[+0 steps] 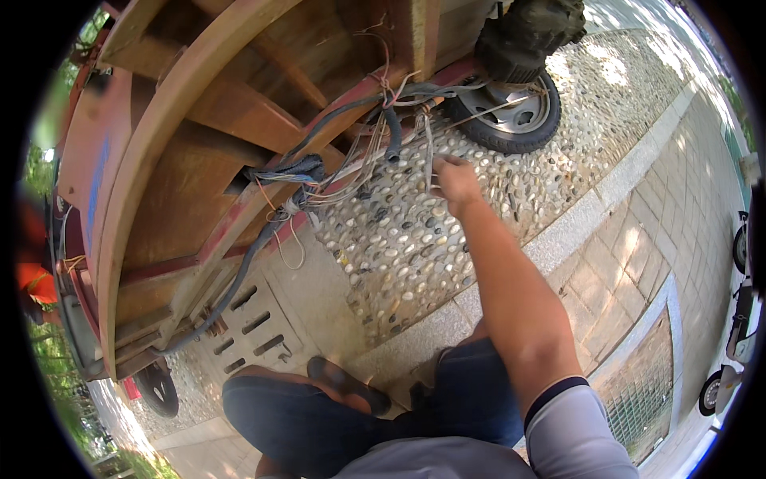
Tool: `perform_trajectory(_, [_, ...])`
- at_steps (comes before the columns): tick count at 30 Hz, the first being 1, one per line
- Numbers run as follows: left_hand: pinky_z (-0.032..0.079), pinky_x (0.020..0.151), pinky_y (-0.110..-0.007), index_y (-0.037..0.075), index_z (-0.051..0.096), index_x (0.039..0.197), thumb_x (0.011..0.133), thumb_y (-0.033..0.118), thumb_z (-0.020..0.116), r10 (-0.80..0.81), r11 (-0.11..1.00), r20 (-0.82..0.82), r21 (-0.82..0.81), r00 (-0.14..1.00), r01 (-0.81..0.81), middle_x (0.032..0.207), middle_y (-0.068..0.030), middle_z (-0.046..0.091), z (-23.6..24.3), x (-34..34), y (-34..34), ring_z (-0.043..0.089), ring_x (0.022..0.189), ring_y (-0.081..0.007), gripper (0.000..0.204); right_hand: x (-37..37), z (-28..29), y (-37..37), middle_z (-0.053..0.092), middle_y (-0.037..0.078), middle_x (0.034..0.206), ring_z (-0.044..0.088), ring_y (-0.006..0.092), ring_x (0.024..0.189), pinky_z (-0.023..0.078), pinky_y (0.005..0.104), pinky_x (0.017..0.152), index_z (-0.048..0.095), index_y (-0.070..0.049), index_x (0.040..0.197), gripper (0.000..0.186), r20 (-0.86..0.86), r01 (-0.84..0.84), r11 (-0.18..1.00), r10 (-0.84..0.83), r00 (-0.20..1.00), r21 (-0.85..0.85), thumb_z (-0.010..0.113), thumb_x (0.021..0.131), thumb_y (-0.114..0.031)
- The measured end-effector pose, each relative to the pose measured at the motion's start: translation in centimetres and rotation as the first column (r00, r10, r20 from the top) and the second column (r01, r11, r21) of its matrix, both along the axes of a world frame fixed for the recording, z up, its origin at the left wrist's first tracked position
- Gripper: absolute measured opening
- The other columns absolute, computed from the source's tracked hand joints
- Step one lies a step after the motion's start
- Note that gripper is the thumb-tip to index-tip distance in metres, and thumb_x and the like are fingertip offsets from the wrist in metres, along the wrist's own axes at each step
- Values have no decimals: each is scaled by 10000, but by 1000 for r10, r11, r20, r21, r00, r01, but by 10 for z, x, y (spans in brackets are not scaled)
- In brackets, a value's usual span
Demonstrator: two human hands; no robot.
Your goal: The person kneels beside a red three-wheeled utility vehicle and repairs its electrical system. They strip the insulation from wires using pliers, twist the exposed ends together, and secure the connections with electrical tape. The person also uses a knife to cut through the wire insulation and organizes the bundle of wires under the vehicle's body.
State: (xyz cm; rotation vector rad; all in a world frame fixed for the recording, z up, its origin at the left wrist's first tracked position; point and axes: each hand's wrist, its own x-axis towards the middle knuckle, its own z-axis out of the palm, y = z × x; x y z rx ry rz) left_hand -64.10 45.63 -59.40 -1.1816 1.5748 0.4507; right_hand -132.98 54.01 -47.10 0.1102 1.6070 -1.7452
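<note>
My right hand [456,185] reaches forward with its fingers closed on a pale, flat strip [428,144] that looks like a cable or tie. This strip hangs from the wiring bundle [375,152] under the rusty, red-edged vehicle body [171,188]. Loose thin wires, black tape and a stub of black corrugated tube [392,134] are part of the bundle. From it a dark conduit [243,271] runs along the frame toward the lower left. My left hand is out of view.
Beyond my hand, a wheel [511,116] stands below a dark, bulky part [527,36]. Pebbled paving [407,247] lies beneath, with a slotted drain cover [255,322] near my knees. Parked scooters [730,351] are at the far right. Another wheel [157,389] shows lower left.
</note>
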Motion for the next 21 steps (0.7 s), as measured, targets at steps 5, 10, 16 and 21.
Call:
perform_trajectory(5, [565,762,-410,20,673,1059,891,219,717,-149,981,46,-116,988,153,934,-169,739,49,48,-104,728,854,-289,264,-4,24,-41,694,94,977,636,180,811,481,337,663,636,3,1147,328,302,314,888,-214,929,-335,592,1015,-294])
perform_trajectory(10, [559,751,-397,21,665,1050,894,177,707,94,918,-421,-314,902,-242,917,-166,731,164,-19,-186,710,839,-286,225,-15,12,-42,686,92,987,620,175,829,470,337,699,590,-12,1204,369,392,295,765,-61,918,-572,551,1016,-327])
perform_trajectory(16, [548,749,-398,5,636,1078,890,114,686,-193,952,-772,-297,605,-75,942,-175,704,327,-262,-83,690,828,-293,223,-8,27,-37,657,69,818,580,150,658,444,302,565,671,23,999,127,287,419,809,-321,902,-412,596,930,-52])
perform_trajectory(21, [539,827,-427,28,634,1186,861,179,745,-731,643,-613,-470,301,604,1046,-151,679,334,-376,2,674,926,-341,375,4,23,-45,672,46,854,562,128,652,431,289,543,701,18,1037,150,146,348,877,-317,937,-331,687,913,-64])
